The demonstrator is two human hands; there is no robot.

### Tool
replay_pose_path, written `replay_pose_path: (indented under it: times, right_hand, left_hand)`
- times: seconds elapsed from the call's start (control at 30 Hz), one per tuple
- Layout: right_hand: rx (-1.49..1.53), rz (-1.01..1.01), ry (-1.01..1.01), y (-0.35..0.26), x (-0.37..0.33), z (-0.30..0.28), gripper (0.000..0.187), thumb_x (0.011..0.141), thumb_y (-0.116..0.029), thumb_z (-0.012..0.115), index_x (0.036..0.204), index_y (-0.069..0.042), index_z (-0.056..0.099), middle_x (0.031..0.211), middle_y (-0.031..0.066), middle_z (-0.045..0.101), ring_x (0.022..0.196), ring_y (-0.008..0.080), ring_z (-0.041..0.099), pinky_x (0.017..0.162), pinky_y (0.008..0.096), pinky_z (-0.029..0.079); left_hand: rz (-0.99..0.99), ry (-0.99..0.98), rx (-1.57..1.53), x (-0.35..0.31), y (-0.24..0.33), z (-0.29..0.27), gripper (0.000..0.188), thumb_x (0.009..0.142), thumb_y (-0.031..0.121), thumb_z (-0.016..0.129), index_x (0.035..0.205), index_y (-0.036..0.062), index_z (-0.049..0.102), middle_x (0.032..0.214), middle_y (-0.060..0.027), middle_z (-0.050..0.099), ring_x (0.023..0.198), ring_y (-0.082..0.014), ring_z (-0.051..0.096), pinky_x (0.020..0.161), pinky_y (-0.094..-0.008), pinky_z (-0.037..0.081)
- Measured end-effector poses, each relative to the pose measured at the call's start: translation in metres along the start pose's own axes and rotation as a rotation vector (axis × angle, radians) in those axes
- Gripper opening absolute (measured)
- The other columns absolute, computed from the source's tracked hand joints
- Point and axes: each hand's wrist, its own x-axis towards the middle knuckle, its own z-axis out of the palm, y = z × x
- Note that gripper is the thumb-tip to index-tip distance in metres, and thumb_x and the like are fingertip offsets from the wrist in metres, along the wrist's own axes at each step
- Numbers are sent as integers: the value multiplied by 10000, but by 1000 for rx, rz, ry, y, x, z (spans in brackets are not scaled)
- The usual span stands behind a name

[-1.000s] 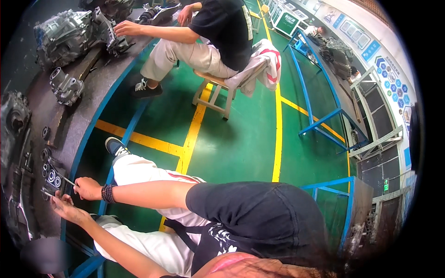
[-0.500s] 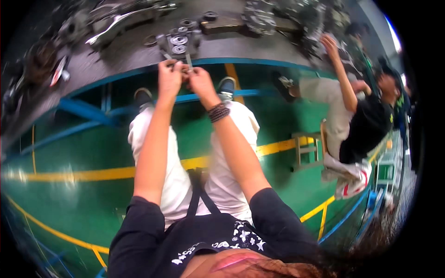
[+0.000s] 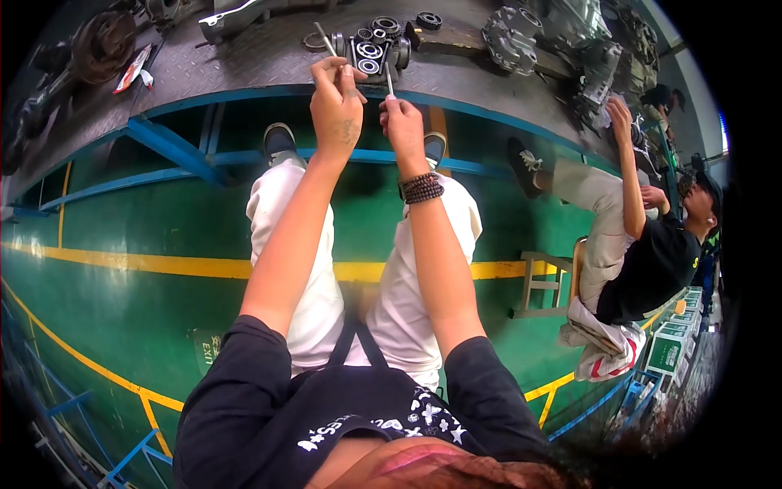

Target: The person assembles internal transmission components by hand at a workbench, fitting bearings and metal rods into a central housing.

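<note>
Both my hands are raised at the front edge of the metal workbench (image 3: 269, 61). My left hand (image 3: 336, 110) is closed in a pinch around a slim metal rod (image 3: 325, 37), which slants up and away over the bench. In my right hand (image 3: 403, 129) is a thin metal tool (image 3: 389, 83), gripped near its lower end and pointing forward; its kind is not clear. Just beyond the fingertips sits a metal housing with several ring bearings (image 3: 369, 51) on it. The right-hand tool's tip overlaps the housing's near side; I cannot tell whether it touches.
A loose bearing (image 3: 429, 20) and a dark ring (image 3: 314, 40) lie near the housing. Cast metal housings (image 3: 513, 39) stand to the right, a rusty round part (image 3: 104, 45) far left. A co-worker (image 3: 643, 269) sits at right beside a small stool (image 3: 539, 284). A blue bench frame (image 3: 171, 151) runs below.
My hands, close together before, have moved apart, each with its own thin metal piece. The view has shifted, so the bench parts appear farther right.
</note>
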Motion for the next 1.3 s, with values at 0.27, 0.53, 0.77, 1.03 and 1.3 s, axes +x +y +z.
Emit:
replay_pose_path:
  times: [0.27, 0.53, 0.77, 1.03, 1.3]
  right_hand:
    - [17, 108, -67, 8, 2, 0, 347, 974, -309, 524, 850, -7, 642, 645, 37, 611, 566, 107, 552, 525, 273, 424]
    - [84, 114, -100, 1, -3, 3, 337, 989, -298, 511, 853, -11, 624, 630, 12, 578, 532, 92, 521, 498, 248, 405]
    - [80, 117, -106, 0, -3, 4, 335, 988, -296, 513, 855, -10, 628, 632, 16, 578, 516, 87, 506, 484, 249, 395]
    - [73, 143, -100, -3, -7, 0, 340, 992, -297, 503, 851, -10, 620, 639, 15, 573, 526, 89, 509, 491, 246, 396]
    - [102, 135, -84, -7, -7, -3, 345, 998, -303, 490, 843, -16, 603, 637, 13, 564, 524, 93, 504, 490, 249, 393]
  left_hand:
    - [-184, -47, 33, 5, -5, -2, 194, 1032, 166, 418, 1163, 26, 449, 862, -79, 688, 588, -131, 606, 608, -263, 489]
    - [34, 82, -296, 16, -12, 7, 243, 1022, 117, 432, 1233, 3, 396, 989, -126, 672, 613, -154, 633, 627, -254, 510]
    - [-557, -168, -171, 17, -39, -11, 326, 1026, 272, 470, 1155, 0, 595, 876, -56, 650, 647, -110, 612, 529, -206, 379]
    - [-220, 89, 84, 21, -23, -5, 356, 1020, 330, 459, 1004, 41, 666, 800, -75, 636, 731, -152, 556, 712, -300, 445]
    - [-409, -38, 312, 18, -36, -4, 436, 997, 407, 426, 965, 62, 690, 899, -141, 695, 870, -292, 653, 835, -378, 471]
